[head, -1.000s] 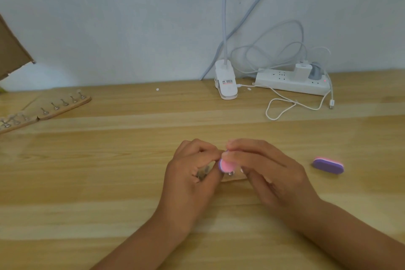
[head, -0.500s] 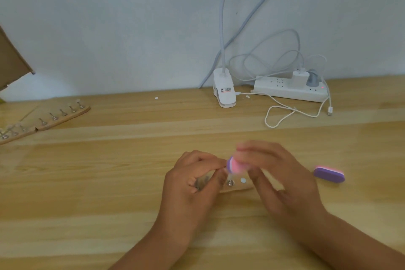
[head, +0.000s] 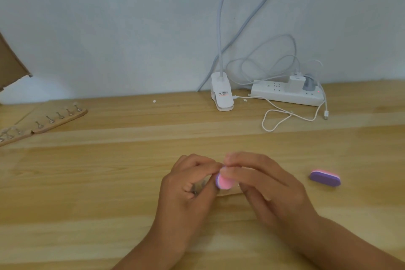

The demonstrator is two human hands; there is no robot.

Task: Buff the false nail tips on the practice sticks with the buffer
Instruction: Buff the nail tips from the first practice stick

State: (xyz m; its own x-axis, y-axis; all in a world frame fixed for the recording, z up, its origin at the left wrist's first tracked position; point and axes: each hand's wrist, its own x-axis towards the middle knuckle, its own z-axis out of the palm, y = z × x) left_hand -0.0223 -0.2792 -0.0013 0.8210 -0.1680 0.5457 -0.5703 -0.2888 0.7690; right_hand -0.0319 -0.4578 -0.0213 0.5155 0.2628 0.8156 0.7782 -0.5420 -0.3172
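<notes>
Pinching the buffer (head: 224, 182) in the right hand (head: 269, 190), tight against the left hand (head: 186, 190) gripping the stick (head: 229, 193), brought back left since a moment ago.

Home desk used for nail practice.
Wooden surface (head: 109, 182) against a plain white wall (head: 109, 28), with a clip lamp (head: 221, 94), a power strip (head: 282, 92), loose cables (head: 276, 120), nail sticks (head: 59, 118) and a buffer (head: 325, 178).

The right grip (head: 269, 188) pinches a pink buffer (head: 223, 181), mid-frame. The left grip (head: 186, 190) holds the practice stick (head: 228, 193).
</notes>
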